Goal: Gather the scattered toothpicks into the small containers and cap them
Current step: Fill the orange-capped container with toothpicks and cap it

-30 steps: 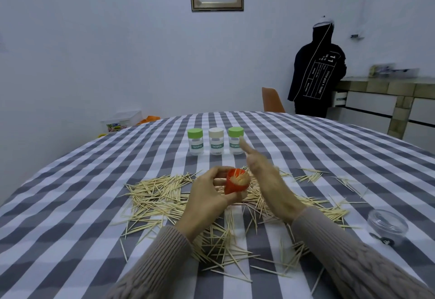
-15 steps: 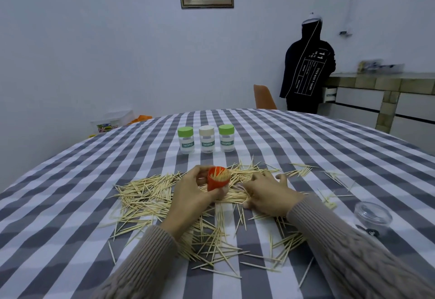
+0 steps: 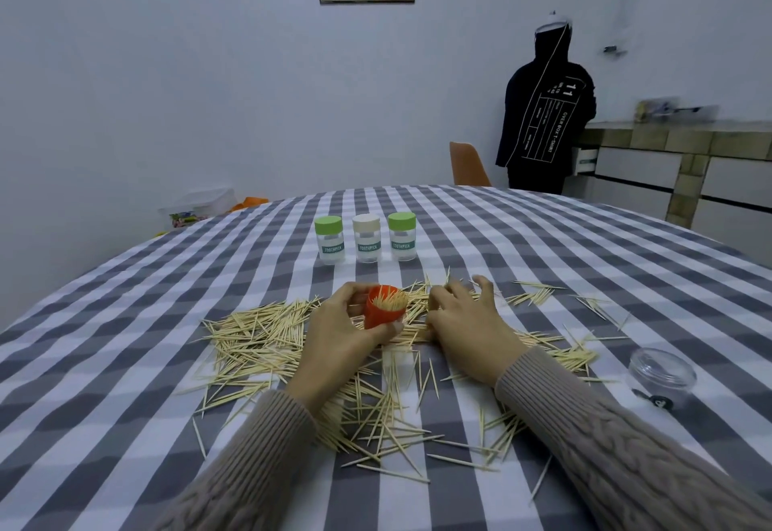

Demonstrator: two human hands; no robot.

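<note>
- The left hand (image 3: 342, 334) is curled around an orange container (image 3: 383, 311), tilted, its open mouth facing up and toward the right, already full of toothpick tips.
- The right hand (image 3: 463, 321) rests on the scattered toothpicks (image 3: 259, 334) just right of the container; whether it pinches any I cannot tell.
- The sticks under the right hand lie mostly left to right, so this hand is nearer to feed them in.
- Three capped jars (image 3: 366, 238) stand on the far side, apart from the hands.
- A clear lid (image 3: 662, 372) lies near the right edge of the checked tablecloth (image 3: 125, 363).
- Nothing stands between the right hand and the container.
</note>
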